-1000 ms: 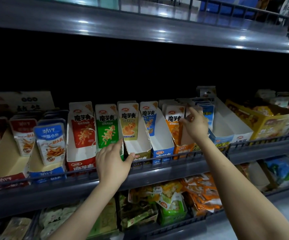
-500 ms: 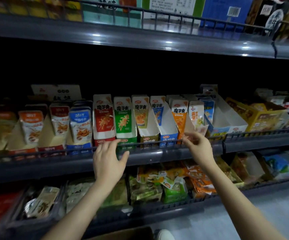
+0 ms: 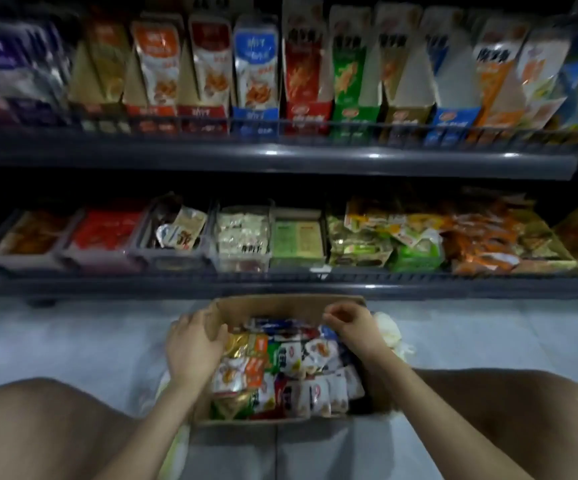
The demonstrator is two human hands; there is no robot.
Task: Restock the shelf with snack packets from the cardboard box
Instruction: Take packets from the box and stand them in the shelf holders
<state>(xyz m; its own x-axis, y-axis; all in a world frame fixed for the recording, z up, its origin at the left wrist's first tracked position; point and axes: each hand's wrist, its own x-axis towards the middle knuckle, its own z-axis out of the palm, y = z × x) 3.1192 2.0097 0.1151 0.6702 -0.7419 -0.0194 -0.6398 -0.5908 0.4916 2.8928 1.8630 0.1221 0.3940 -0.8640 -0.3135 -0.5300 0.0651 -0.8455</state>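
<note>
An open cardboard box (image 3: 282, 304) stands on the floor between my knees, filled with several small snack packets (image 3: 291, 368) in white, red, green and gold. My left hand (image 3: 194, 344) rests on the box's left wall, its fingers relaxed and reaching over the rim toward the packets. At the box's back right corner my right hand (image 3: 349, 323) hovers over the packets with its fingers curled; blur hides whether it holds one. Above, the shelf (image 3: 280, 157) carries upright display cartons of snack packets (image 3: 306, 64).
A lower shelf (image 3: 176, 287) holds trays and loose piles of bagged snacks (image 3: 415, 237). My bare knees (image 3: 38, 414) flank the box on both sides. A crumpled white bag (image 3: 393, 336) lies right of the box on the pale tiled floor (image 3: 73, 337).
Both hands dropped from the upper shelf's front rail down to the box on the floor. The view tilted down, bringing the box, the lower shelf and my knees into sight.
</note>
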